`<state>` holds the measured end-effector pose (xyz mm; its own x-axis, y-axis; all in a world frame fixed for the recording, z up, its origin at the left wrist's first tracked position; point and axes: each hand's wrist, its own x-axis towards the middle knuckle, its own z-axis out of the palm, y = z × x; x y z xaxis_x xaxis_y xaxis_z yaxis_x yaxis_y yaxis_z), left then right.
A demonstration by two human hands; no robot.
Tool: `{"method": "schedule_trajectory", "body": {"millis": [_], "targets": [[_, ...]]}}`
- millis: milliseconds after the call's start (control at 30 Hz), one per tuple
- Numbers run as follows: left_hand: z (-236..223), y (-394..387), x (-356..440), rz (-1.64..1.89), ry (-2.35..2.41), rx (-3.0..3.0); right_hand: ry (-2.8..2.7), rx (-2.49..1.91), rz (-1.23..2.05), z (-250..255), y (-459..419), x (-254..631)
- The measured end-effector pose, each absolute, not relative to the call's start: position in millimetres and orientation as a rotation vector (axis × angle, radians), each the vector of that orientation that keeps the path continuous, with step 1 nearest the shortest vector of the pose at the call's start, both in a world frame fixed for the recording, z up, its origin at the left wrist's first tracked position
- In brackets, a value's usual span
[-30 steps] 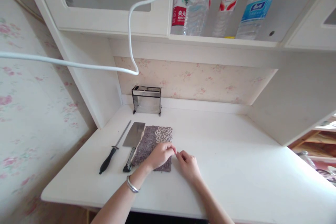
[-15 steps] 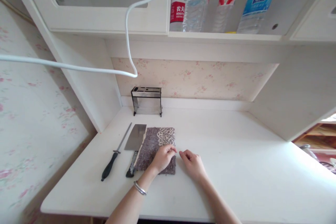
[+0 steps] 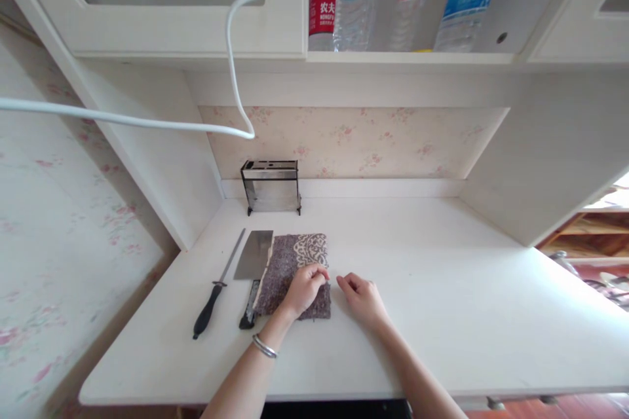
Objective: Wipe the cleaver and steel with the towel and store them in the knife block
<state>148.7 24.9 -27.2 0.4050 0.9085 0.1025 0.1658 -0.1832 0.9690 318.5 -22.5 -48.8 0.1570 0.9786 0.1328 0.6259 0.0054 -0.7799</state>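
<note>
My left hand (image 3: 305,288), with a bracelet at the wrist, rests on a folded grey-brown cloth (image 3: 280,268) with a cream pattern at its far right corner. Its fingers are curled in and show nothing held. Just right of the cloth, my right hand (image 3: 362,300) lies on the white tabletop with its fingers loosely curled, also without anything visible in them. A gap separates the two hands. Left of the cloth is a cleaver with a broad blade (image 3: 253,255) and a dark handle (image 3: 249,314), partly covered by the cloth. Farther left lies a sharpening steel (image 3: 209,309) with a black handle.
A metal and clear-sided knife rack (image 3: 270,188) stands at the back of the tabletop (image 3: 442,314). Overhead, a shelf holds several plastic bottles (image 3: 466,0). A white cable (image 3: 147,122) hangs across the upper left. Side panels bound the desk.
The camera view has shifted slightly, so the whole scene sits a little differently. Both hands keep the same pose beside each other, and the things on the tabletop have not moved.
</note>
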Motion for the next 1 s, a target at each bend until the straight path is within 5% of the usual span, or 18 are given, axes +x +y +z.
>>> {"method": "schedule_trajectory", "body": {"millis": [1000], "targets": [[-25.7,25.2,149.6,0.916,0.96,1.592,-1.555,-1.678,0.64,-51.9,-21.9,319.5]]}}
